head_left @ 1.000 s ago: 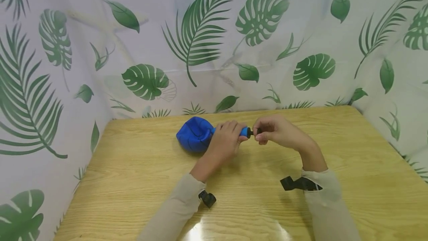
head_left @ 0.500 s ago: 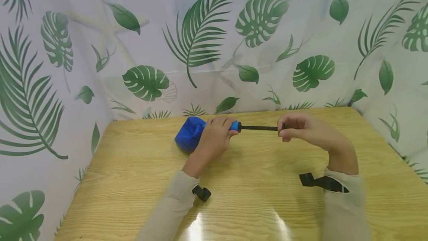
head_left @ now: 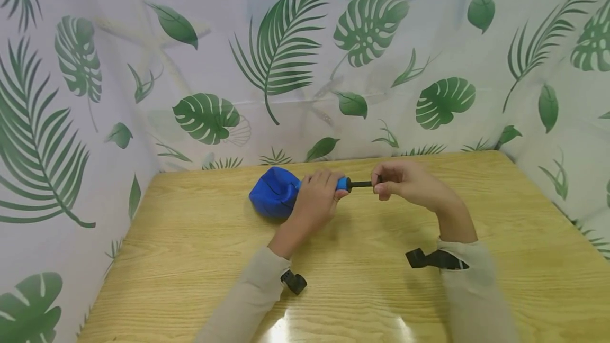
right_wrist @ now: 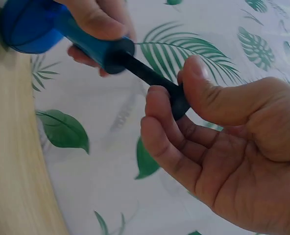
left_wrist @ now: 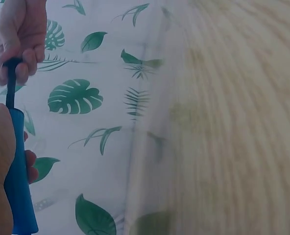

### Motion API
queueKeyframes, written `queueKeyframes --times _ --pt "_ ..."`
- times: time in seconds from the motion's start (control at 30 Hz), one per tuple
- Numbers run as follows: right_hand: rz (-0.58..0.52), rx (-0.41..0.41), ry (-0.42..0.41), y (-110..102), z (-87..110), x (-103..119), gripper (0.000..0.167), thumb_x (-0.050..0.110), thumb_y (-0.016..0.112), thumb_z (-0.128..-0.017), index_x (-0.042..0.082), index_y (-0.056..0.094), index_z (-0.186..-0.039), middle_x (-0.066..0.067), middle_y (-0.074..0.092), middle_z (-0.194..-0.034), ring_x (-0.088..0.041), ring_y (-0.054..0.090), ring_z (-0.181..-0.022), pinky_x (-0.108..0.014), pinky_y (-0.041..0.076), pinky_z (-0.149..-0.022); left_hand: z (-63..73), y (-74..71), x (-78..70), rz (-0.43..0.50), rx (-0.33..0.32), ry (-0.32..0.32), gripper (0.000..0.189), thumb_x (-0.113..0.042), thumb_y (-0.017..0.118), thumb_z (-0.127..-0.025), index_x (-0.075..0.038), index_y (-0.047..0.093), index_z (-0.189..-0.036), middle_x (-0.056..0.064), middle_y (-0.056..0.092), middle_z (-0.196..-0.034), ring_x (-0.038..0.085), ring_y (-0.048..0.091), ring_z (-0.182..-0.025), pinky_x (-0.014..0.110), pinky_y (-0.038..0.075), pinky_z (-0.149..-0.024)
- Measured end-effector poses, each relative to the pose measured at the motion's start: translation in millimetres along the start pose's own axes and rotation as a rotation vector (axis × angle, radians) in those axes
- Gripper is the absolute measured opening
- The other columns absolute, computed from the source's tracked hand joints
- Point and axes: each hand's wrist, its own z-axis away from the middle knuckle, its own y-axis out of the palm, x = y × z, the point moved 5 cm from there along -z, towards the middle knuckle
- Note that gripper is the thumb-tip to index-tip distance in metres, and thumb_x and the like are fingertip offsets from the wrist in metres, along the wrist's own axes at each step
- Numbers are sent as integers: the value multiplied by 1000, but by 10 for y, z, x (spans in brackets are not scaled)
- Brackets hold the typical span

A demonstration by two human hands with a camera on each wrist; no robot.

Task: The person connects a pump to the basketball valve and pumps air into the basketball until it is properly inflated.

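A blue hand pump (right_wrist: 86,41) lies level above the table, its barrel gripped by my left hand (head_left: 314,197). On its left end sits a dented, partly deflated blue ball (head_left: 272,192); the joint between them is hidden by the left hand in the head view. My right hand (head_left: 410,184) pinches the black handle (right_wrist: 179,102) at the pump's other end between thumb and fingers. A short length of black rod (head_left: 361,184) shows between barrel and handle. In the left wrist view the blue barrel (left_wrist: 20,171) runs along the left edge under the left hand.
The wooden table (head_left: 190,258) spreads under both arms. Behind it hangs a white leaf-patterned cloth (head_left: 295,115), close to the table's back edge. A black strap-mounted camera (head_left: 294,282) sits on the left wrist, another black camera (head_left: 416,258) on the right.
The right hand drew the handle far out to the right, then pushed it back left, leaving a short rod showing. The left hand and ball shifted slightly left, then back right.
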Motion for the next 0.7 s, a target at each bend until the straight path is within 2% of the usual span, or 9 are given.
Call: queueKeyframes --times 0.23,0.4,0.5,0.6,0.7 --pt "-61 24 65 200 -193 -51 8 -3 63 -97 -10 61 -99 -15 63 -89 -16 66 -73 -30 59 -71 10 29 -11 55 7 -9 63 -47 15 -104 -7 57 -129 8 65 -112 25 63 -106 39 50 -89" --pt "-44 47 60 214 -178 -38 6 0 63 -98 -5 61 -100 -14 62 -87 -20 64 -73 -32 58 -71 12 37 -1 108 12 -3 67 -49 12 -103 -8 57 -130 7 65 -113 24 62 -107 40 50 -92" --pt "-32 85 62 198 -134 -53 7 4 63 -100 -3 62 -102 -12 62 -87 -25 64 -76 -34 58 -73 7 52 2 128 42 3 68 -51 12 -101 -10 57 -131 6 64 -115 24 61 -110 40 49 -96" --pt "-38 117 73 155 -78 -78 10 9 63 -101 -1 62 -104 -12 63 -89 -26 65 -79 -34 58 -76 3 68 6 130 71 10 64 -51 16 -101 -11 56 -132 5 63 -118 24 60 -114 41 48 -99" --pt "-46 124 81 63 4 -81 13 14 61 -103 1 62 -104 -9 64 -91 -24 64 -80 -34 58 -78 -1 48 25 116 65 8 50 -46 33 -106 -11 58 -131 5 65 -121 23 61 -117 42 48 -100"
